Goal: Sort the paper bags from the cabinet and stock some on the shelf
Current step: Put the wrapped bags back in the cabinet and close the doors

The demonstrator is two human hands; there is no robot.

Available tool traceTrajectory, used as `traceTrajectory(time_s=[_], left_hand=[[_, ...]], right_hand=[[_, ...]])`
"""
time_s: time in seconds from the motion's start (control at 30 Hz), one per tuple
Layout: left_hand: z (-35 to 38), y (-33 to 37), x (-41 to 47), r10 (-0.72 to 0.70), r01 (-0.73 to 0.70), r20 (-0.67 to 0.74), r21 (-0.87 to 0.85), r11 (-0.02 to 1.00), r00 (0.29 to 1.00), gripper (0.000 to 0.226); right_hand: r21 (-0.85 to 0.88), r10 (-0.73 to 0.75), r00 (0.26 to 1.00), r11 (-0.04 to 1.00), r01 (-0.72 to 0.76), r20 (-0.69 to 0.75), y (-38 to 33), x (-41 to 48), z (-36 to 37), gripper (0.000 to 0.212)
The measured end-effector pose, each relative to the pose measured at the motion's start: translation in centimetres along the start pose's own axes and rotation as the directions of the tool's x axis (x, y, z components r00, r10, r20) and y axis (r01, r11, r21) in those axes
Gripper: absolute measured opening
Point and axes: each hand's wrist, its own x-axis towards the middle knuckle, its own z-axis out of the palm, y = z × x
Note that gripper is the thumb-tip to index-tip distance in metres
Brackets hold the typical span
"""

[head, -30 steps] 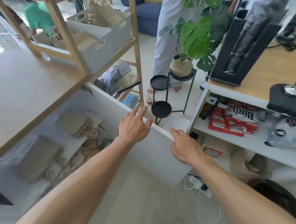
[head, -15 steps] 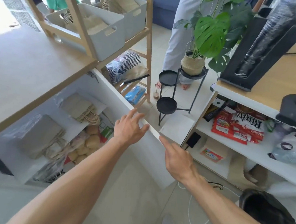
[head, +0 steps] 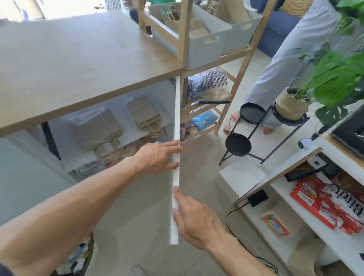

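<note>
Two bare hands meet on the thin white edge of an open cabinet door [head: 176, 159], seen edge-on from above. The left hand [head: 156, 157] lies flat against the door's inner side with fingers spread and extended, gripping nothing. The right hand [head: 194, 220] sits lower on the same edge, on its outer side, fingers loosely open and touching the door rather than clasping it.

The paper bags lie inside the cabinet, to the left of the door and beyond the left hand, apart from both hands. One stack of brown paper bags [head: 97, 129] with twisted cord handles rests on the cabinet's white shelf [head: 167, 119] under clear plastic; a second, smaller stack [head: 145, 116] lies just beside it, nearer the door's hinge. A wooden countertop [head: 74, 65] covers the cabinet.

Behind the countertop stands a wooden shelf unit [head: 185, 30] holding two grey bins [head: 204, 46] with more brown bags inside.
</note>
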Motion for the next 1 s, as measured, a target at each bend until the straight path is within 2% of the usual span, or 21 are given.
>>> traceTrajectory(time_s=[0.13,0.27,0.4,0.6,0.7,0.8,0.9,1.0], left_hand=[[-0.8,-2.9,-1.7,-0.043,0.045,-0.029,0.039,0.998,0.999,0.058],[-2.4,-6.4,-4.4,-0.142,0.133,-0.138,-0.073,0.988,0.980,0.052],[-3.6,-10.9,-7.1,-0.304,0.276,-0.231,-0.146,0.950,0.924,0.051],[-5.9,-19.9,-11.9,-0.565,0.475,-0.359,-0.313,0.823,0.742,0.045],[-6.3,-23.8,-13.8,-0.673,0.557,-0.377,-0.379,0.739,0.636,0.047],[-6.4,-27.6,-15.0,-0.742,0.641,-0.387,-0.376,0.669,0.547,0.051],[-6.4,-31.3,-15.8,-0.818,0.728,-0.318,-0.375,0.573,0.480,0.053],[-5.8,-33.9,-16.7,-0.866,0.794,-0.222,-0.347,0.499,0.447,0.062]], right_hand=[[-0.094,-0.097,0.990,0.990,0.107,0.107,-2.8,2.2,-0.2,0.062],[-0.188,-0.138,0.963,0.965,0.183,0.230,-6.3,5.2,-0.3,0.076],[-0.246,-0.224,0.946,0.928,0.281,0.233,-8.9,8.1,0.2,0.068],[-0.292,-0.296,0.920,0.884,0.366,0.257,-13.8,13.3,0.4,0.069],[-0.303,-0.299,0.915,0.876,0.376,0.271,-16.3,15.9,1.0,0.069],[-0.340,-0.312,0.914,0.857,0.388,0.259,-18.3,18.7,1.5,0.069],[-0.376,-0.314,0.916,0.840,0.390,0.250,-20.2,21.3,1.8,0.069],[-0.394,-0.310,0.919,0.834,0.386,0.244,-21.5,23.7,2.1,0.071]])
